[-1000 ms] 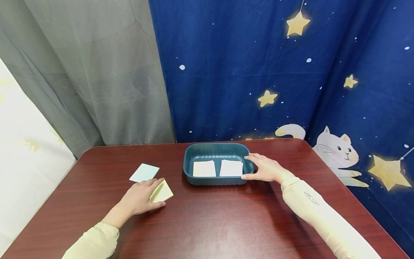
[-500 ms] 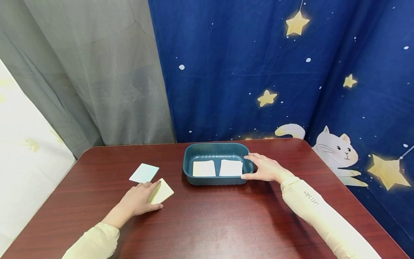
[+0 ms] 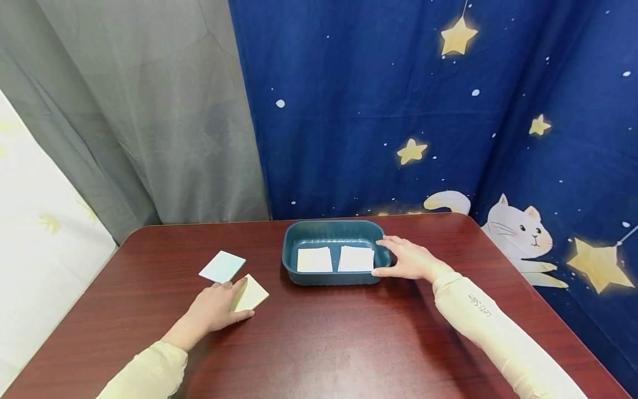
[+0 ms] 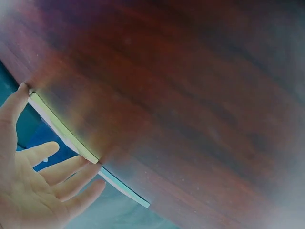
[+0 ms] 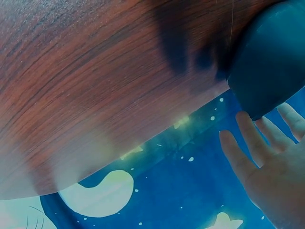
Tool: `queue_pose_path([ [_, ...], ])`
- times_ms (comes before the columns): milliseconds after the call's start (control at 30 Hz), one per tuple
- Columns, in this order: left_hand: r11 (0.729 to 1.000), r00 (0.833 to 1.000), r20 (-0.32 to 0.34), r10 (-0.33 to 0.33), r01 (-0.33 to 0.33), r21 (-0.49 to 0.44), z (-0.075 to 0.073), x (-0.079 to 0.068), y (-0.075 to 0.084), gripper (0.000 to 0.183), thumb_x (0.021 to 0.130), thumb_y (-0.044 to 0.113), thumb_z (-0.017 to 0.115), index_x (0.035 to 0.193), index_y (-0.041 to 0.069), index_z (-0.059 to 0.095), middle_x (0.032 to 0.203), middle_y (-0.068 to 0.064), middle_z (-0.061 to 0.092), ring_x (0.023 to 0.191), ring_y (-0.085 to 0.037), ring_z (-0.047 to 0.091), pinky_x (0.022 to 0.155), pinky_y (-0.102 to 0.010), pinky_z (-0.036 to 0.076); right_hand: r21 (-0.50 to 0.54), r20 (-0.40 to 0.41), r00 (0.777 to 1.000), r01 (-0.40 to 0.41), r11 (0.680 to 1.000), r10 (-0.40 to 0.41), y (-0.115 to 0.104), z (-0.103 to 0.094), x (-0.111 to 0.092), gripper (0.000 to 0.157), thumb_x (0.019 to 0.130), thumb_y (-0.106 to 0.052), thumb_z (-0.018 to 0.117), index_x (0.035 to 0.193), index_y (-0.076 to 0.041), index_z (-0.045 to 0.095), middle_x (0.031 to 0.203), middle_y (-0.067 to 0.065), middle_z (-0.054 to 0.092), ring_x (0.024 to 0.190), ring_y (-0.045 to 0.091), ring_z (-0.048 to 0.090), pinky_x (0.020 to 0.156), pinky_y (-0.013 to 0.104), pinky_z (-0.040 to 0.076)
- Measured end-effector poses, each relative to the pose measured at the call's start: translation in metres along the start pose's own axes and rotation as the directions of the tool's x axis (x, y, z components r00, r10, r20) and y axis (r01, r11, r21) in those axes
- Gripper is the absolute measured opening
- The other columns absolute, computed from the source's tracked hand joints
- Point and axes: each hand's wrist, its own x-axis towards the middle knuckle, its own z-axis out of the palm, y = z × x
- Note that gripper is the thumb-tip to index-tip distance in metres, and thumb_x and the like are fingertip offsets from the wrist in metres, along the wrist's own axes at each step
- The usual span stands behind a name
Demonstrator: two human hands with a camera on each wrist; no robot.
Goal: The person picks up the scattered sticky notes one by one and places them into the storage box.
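In the head view, my left hand (image 3: 214, 307) holds a pale yellow sticky-note pad (image 3: 253, 295) on the table by its edges. The left wrist view shows the thumb at one end of this yellow pad (image 4: 64, 129) and fingertips at the other. Just beyond lies a light blue sticky-note pad (image 3: 222, 266). A dark teal plastic bin (image 3: 334, 279) stands near the far edge. A cream pad (image 3: 314, 260) and a white pad (image 3: 356, 259) sit side by side inside it. My right hand (image 3: 408, 259) grips the bin's right end, thumb at the front and fingers at the rim.
Both hands and the bin are over a dark red-brown wooden table (image 3: 319, 343). Behind its far edge hang a grey curtain (image 3: 184, 122) and a blue curtain (image 3: 359, 100) printed with stars and a white cat.
The left hand has shifted slightly on the yellow pad, its fingertips drawing back from the top a little. The right hand and the bin stay in place.
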Motion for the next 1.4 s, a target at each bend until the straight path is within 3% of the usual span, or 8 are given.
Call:
queue_pose_path([
  [167, 1.0, 1.0, 0.017, -0.009, 0.01, -0.019, -0.0004, -0.0009, 0.0004, 0.071, 0.068, 0.049, 0.066, 0.121, 0.003, 0.051, 0.091, -0.012, 0.059, 0.076, -0.028, 0.054, 0.061, -0.043, 0.043, -0.004, -0.006, 1.0, 0.008, 1.0, -0.008, -0.0002, 0.0005, 0.0004, 0.087, 0.066, -0.069, 0.056, 0.13, -0.012, 0.044, 0.135, 0.011, 0.036, 0.12, 0.03, 0.035, 0.086, 0.055, 0.032],
  [433, 0.998, 0.998, 0.042, -0.053, 0.054, -0.023, -0.0038, -0.003, 0.0021, 0.072, 0.068, 0.049, 0.067, 0.122, 0.004, 0.049, 0.08, -0.011, 0.056, 0.07, -0.028, 0.054, 0.056, -0.042, 0.043, 0.0, -0.004, 1.0, 0.001, 1.0, -0.001, 0.0006, 0.0004, 0.0006, 0.087, 0.066, -0.069, 0.056, 0.131, -0.012, 0.043, 0.135, 0.011, 0.035, 0.12, 0.03, 0.035, 0.087, 0.055, 0.031],
  [800, 0.999, 0.999, -0.042, 0.004, -0.002, 0.047, -0.0037, -0.004, 0.0024, 0.072, 0.063, 0.045, 0.067, 0.121, 0.004, 0.051, 0.073, -0.009, 0.054, 0.063, -0.023, 0.051, 0.052, -0.037, 0.042, 0.004, -0.004, 1.0, 0.001, 1.0, -0.001, 0.0005, 0.0004, 0.0003, 0.086, 0.066, -0.068, 0.057, 0.131, -0.011, 0.044, 0.135, 0.012, 0.035, 0.119, 0.031, 0.035, 0.087, 0.055, 0.031],
  [1400, 0.994, 0.986, -0.157, 0.062, -0.046, 0.104, -0.0072, -0.0054, -0.0001, 0.067, 0.061, 0.046, 0.065, 0.114, 0.006, 0.056, 0.07, -0.009, 0.054, 0.064, -0.026, 0.053, 0.054, -0.04, 0.042, -0.003, 0.003, 1.0, -0.003, 1.0, 0.003, -0.0001, 0.0001, 0.0005, 0.087, 0.066, -0.068, 0.056, 0.131, -0.012, 0.043, 0.135, 0.011, 0.035, 0.119, 0.031, 0.035, 0.086, 0.056, 0.031],
])
